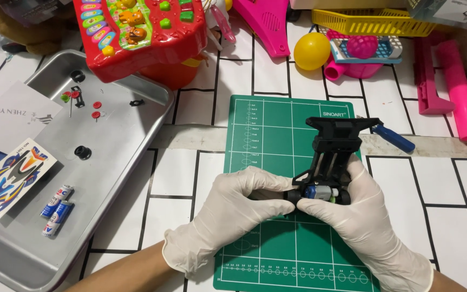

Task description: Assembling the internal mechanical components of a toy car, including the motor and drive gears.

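Over the green cutting mat [260, 135], close to the camera, both gloved hands meet at the near end of a black toy car chassis [333, 148]. Left hand [233, 211] pinches this end from the left side with thumb and fingers closed on it; right hand [360, 216] wraps the same end from the right, also closed on it. Between the two grips sits a small silver motor [321, 192], lying crosswise. Long axis of the chassis runs away from the person, so its wide far end stands free beyond the fingers. Both hands are equally near to it. Chassis looks thin, open-framed, with two rails. Further left lies a metal tray [136, 135] with batteries [58, 210], a sticker sheet [9, 176] and small red and black parts. Beyond, colourful plastic toys crowd the table.
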